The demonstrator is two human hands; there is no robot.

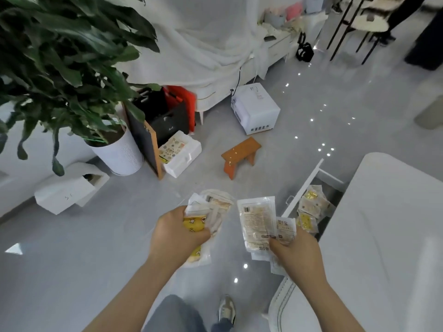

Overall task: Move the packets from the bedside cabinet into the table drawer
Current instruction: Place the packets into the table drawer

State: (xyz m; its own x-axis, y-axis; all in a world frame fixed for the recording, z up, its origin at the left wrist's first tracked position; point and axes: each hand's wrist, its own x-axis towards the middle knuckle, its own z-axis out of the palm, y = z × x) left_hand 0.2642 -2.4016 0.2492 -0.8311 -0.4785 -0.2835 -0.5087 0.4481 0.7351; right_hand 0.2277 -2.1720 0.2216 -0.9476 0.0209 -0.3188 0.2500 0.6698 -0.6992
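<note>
1. A bunch of snack packets (211, 212) is gripped by the left hand (176, 233), fingers closed around it.
2. Two flat packets (260, 224) are pinched by the right hand (296, 254) beside the white counter (383, 236).
3. More packets (310, 207) are seen lying in the open drawer (304, 185).

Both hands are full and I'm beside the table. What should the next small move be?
Probably carry the right hand and its packets over the open drawer and let go: it is nearest, and packets already lie inside.
</note>
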